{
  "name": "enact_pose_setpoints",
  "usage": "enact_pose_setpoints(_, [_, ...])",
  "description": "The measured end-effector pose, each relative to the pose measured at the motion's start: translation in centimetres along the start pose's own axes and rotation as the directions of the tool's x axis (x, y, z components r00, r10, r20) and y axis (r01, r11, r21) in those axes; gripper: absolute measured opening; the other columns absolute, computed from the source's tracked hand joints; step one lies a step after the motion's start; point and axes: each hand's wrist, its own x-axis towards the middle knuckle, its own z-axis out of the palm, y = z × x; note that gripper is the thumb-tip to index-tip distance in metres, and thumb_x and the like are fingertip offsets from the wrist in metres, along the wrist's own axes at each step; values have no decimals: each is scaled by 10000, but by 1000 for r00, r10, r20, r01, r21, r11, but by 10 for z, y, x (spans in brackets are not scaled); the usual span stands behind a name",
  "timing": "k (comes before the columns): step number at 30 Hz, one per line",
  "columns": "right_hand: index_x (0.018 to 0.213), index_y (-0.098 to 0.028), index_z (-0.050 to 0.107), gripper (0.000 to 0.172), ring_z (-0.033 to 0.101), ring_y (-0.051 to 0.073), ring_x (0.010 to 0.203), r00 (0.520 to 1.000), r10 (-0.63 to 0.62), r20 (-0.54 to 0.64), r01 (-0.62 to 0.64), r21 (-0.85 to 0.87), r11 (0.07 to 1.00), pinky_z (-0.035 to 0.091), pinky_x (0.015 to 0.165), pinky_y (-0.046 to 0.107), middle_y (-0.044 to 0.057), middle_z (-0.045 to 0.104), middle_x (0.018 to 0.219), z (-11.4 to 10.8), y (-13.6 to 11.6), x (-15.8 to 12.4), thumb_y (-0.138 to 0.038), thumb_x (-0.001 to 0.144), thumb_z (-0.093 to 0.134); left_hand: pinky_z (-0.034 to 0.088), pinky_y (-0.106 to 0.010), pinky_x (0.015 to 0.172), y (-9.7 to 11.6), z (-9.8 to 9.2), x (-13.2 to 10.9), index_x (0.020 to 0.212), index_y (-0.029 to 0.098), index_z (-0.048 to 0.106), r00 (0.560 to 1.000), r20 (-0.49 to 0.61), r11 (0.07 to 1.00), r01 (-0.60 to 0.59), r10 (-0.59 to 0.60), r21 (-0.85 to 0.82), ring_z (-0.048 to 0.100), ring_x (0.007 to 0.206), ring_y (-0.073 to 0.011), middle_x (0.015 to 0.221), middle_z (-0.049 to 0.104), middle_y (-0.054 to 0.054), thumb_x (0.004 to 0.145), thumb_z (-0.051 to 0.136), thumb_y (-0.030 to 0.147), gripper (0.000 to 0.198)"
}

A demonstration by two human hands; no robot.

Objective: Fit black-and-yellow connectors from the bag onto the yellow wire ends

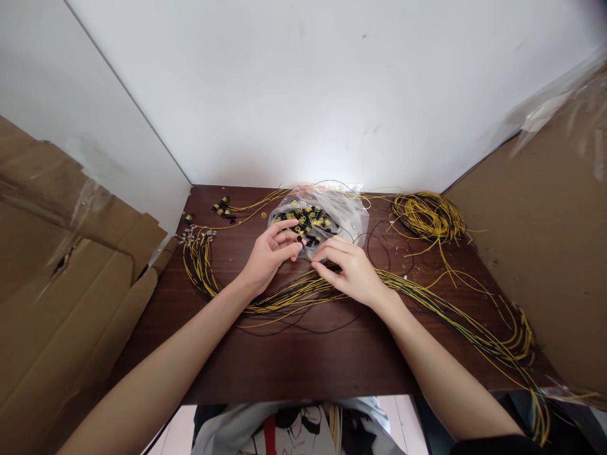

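Observation:
My left hand (274,250) pinches a small black cylindrical part (300,239) between thumb and fingers, in the middle of the table. Close on its right, my right hand (342,264) has thumb and forefinger pressed together on a thin dark wire (308,255) that runs toward the black part. Whether the wire goes into the part cannot be made out. Just beyond both hands lies a clear plastic bag (353,218) with many black and yellow small parts (313,218) on it. Under my wrists a long bundle of yellow and black wires (284,302) stretches across the table.
A coil of yellow wire (429,218) lies at the back right. Several black parts with yellow caps (222,206) sit at the back left. Cardboard (71,265) stands on the left, another cardboard sheet (545,221) on the right, and a white wall (294,95) behind.

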Motion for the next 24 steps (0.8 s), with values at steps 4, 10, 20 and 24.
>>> enact_pose_setpoints(4, [821, -186, 590, 95, 544, 180, 822, 1000, -6, 20, 6, -4, 1000, 442, 779, 326, 52, 624, 852, 0, -1, 0, -203, 874, 512, 405, -199, 555, 0, 1, 0, 1042, 156, 594, 1000, -15, 1000, 3, -3, -10, 507, 579, -55, 752, 588, 19, 607, 764, 134, 467])
enact_pose_setpoints(10, [789, -184, 586, 114, 545, 174, 809, 999, -19, 40, 19, -9, 1000, 435, 777, 322, 48, 624, 834, 0, -2, 1, -192, 871, 507, 408, -202, 551, -2, -1, 1, 967, 150, 625, 999, -38, 999, 9, -11, -52, 521, 607, -70, 754, 605, 2, 582, 776, 133, 415])
enact_pose_setpoints(20, [831, -183, 611, 113, 550, 184, 828, 999, 46, 1, -46, -54, 997, 416, 802, 342, 43, 641, 848, -1, -1, 1, -262, 873, 541, 417, -204, 581, -5, -5, 0, 839, 154, 682, 999, 10, 995, -41, 41, 96, 517, 607, -69, 762, 637, -6, 637, 761, 193, 220])
enact_pose_setpoints(24, [845, -181, 616, 99, 558, 165, 771, 978, 146, -150, -137, 68, 988, 430, 749, 309, 33, 636, 803, -4, -5, 4, -238, 874, 539, 429, -215, 607, -5, -4, -1, 827, 149, 682, 996, 64, 977, -72, 61, 200, 524, 621, -80, 777, 644, -15, 657, 749, 215, 194])
